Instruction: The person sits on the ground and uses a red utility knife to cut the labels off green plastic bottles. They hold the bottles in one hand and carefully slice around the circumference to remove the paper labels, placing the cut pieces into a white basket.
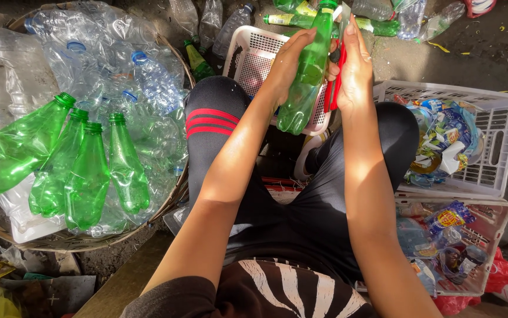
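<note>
Far left: woven basket heaped with clear bottles, 4 green bottles on top, caps up, labels already off. Centre: left hand wrapped around a green bottle, held upright above the knees, neck up, so its side faces the tool. Right hand pressed against a red tool beside the bottle; finger grip hidden, can't tell. White crate sits behind. Right: 2 crates holding peeled labels.
</note>
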